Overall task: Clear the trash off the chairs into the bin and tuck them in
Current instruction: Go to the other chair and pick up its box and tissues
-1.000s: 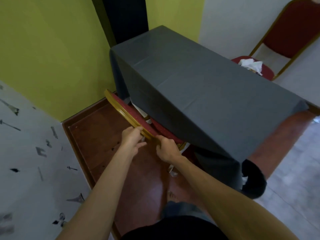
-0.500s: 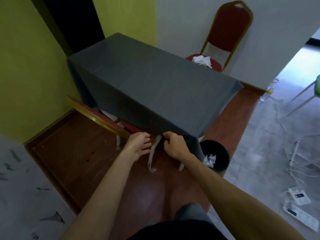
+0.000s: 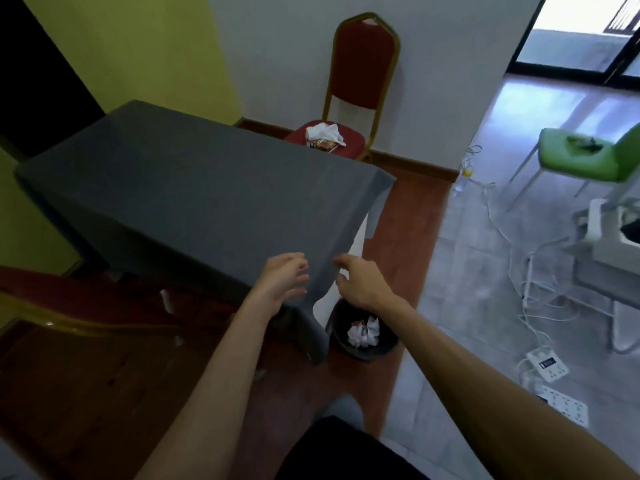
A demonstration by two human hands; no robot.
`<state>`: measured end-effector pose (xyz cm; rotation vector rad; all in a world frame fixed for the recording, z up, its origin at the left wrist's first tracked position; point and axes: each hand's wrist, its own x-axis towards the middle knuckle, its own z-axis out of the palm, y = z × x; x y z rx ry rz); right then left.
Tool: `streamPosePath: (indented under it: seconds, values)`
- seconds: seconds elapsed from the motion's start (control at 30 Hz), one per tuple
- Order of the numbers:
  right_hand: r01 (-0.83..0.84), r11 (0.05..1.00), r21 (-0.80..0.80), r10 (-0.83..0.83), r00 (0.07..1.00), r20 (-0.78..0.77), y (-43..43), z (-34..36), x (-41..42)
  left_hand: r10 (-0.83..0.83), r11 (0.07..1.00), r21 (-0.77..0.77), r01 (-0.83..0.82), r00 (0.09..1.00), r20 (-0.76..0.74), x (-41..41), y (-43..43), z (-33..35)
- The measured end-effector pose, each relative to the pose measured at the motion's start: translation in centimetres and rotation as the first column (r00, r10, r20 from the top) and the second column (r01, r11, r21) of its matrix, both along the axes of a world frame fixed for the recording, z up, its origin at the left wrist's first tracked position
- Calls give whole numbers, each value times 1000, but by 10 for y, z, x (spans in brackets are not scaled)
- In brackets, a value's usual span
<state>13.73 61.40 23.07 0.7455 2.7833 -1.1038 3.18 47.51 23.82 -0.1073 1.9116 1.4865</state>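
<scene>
A grey-clothed table (image 3: 194, 188) fills the middle. A red chair with a gold frame (image 3: 69, 306) sits pushed under its near side at the left. My left hand (image 3: 282, 282) and my right hand (image 3: 360, 284) hover open at the table's near corner, holding nothing. Just below them stands a black bin (image 3: 363, 332) with crumpled white paper inside. Across the table a second red chair (image 3: 356, 95) stands against the white wall, with white tissue and a brown wrapper (image 3: 323, 135) on its seat.
A green chair (image 3: 588, 157) stands at the right on the grey tile floor. White cables and power strips (image 3: 547, 367) lie on the floor there. A white box-like unit (image 3: 609, 233) is at the far right. Yellow wall at left.
Both hands let go of the near chair's gold backrest and lifted to the table corner. The view swung right, bringing the bin, far chair and green chair into sight.
</scene>
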Motion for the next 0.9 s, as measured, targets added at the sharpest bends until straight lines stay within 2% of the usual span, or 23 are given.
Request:
streamPosePath:
  seconds: [0.17,0.37,0.57,0.77,0.9]
  values:
    - [-66,998,4,66,998,13,57,-2,-8,-97,993,-81,90,991,-94,4,56,-2]
    - [-135,991,-10,135,991,6,119,-7,-40,-49,983,-183,29,994,-103,-14,108,-22]
    - [-159,987,-21,159,987,36,195,-5,-54,12,986,-165,-16,1000,-23,-29,165,-42]
    - [-153,987,-52,154,988,24,279,-21,-67,23,984,-174,-31,999,-49,-37,238,-51]
    - [-190,979,-76,191,982,9,350,-51,-73,9,988,-154,-21,997,-83,-35,301,-80]
